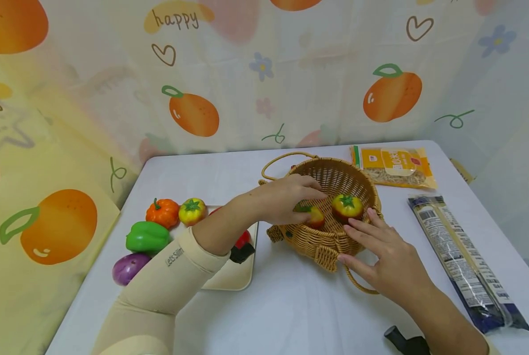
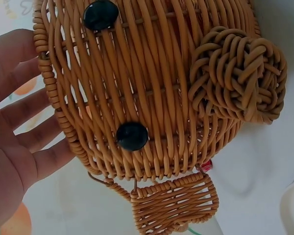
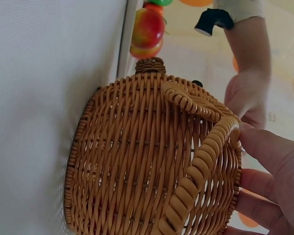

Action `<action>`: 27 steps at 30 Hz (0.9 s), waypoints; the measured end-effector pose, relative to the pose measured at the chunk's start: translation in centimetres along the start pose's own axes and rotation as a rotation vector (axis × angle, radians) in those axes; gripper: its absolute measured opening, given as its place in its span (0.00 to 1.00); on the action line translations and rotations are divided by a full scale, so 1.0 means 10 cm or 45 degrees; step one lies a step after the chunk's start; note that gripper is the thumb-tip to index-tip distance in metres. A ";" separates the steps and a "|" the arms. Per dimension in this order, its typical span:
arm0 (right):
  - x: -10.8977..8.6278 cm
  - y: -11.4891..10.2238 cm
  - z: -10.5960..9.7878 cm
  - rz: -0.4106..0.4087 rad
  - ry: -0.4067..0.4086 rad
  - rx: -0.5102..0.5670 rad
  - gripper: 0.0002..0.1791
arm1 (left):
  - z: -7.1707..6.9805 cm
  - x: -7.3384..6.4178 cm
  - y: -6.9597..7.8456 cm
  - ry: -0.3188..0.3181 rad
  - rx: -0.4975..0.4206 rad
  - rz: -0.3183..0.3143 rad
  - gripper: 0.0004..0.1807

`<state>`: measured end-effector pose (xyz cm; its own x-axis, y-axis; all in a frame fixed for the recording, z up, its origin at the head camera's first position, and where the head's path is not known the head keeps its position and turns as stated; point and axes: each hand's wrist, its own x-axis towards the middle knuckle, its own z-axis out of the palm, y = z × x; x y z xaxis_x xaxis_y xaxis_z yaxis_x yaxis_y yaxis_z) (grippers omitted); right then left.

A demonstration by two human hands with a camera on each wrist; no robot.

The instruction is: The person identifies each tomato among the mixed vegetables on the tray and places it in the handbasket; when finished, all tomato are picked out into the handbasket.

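Note:
A round wicker basket point(image 1: 306, 241) with button eyes and woven ears stands on the table. Inside lie two glossy yellow-and-red tomato-like fruits with green star-shaped tops, one right fruit point(image 1: 348, 207) in plain sight and one left fruit point(image 1: 316, 218) partly covered by my left hand point(image 1: 286, 199). That hand reaches over the near left rim, its fingers spread and loosely extended above the left fruit. My right hand point(image 1: 391, 259) rests its fingertips on the basket's right rim, the thumb against the outer wall near the handle point(image 3: 196, 171).
To the left, a cream tray point(image 1: 233, 281) carries red produce point(image 1: 243, 240), partly behind my left arm. Beside it are an orange pumpkin point(image 1: 163, 213), yellow fruit point(image 1: 192, 212), green bell pepper point(image 1: 147, 237) and purple eggplant point(image 1: 130, 268). An orange food packet point(image 1: 395, 167) and a long packet point(image 1: 466, 261) lie right.

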<state>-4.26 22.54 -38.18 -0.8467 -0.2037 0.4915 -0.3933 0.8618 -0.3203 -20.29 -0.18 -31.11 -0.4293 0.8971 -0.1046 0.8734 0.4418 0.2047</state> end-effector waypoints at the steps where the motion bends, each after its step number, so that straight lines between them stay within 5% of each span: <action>1: 0.00 0.00 0.00 0.000 0.000 0.000 0.34 | -0.01 -0.01 0.00 0.008 -0.003 0.009 0.29; 14: 0.01 -0.03 0.01 0.005 -0.004 -0.003 0.35 | -0.06 -0.38 -0.04 0.129 -0.001 -0.019 0.27; 21: 0.01 -0.02 0.00 0.009 -0.010 -0.003 0.34 | -0.02 -0.62 -0.13 0.173 -0.036 -0.104 0.26; 27: 0.01 -0.02 0.00 -0.002 0.001 -0.001 0.34 | 0.05 -0.80 -0.23 0.122 -0.045 -0.213 0.27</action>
<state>-4.21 22.37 -38.05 -0.8455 -0.2049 0.4931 -0.3945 0.8620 -0.3184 -18.73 -8.33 -31.24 -0.5893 0.8066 -0.0471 0.7802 0.5832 0.2262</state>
